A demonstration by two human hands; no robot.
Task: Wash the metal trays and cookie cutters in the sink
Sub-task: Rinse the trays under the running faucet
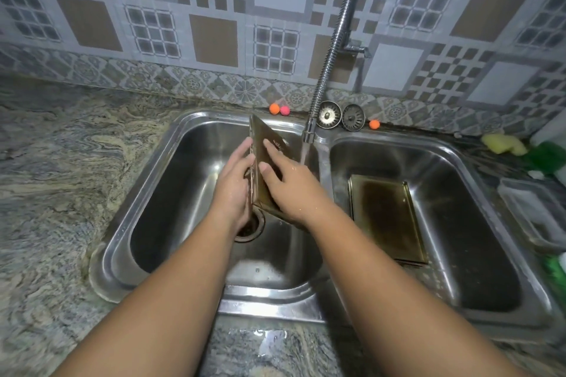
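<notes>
A stained metal tray (266, 138) stands on edge in the left basin (171, 193) of a double steel sink, tilted toward the running water. My left hand (234, 190) grips its left edge. My right hand (288, 184) lies flat on the tray's inner face, fingers spread. Water runs from the flexible tap (309, 131) just right of the tray. A second stained tray (387, 217) lies flat in the right basin (477, 223). No cookie cutters are visible.
Two sink strainers (328, 114) and small orange and pink balls (274, 109) sit on the sink's back ledge. A yellow sponge (503, 144), a green bottle (548, 157) and a clear container (533, 211) stand at the right. Marble counter (61, 177) lies to the left.
</notes>
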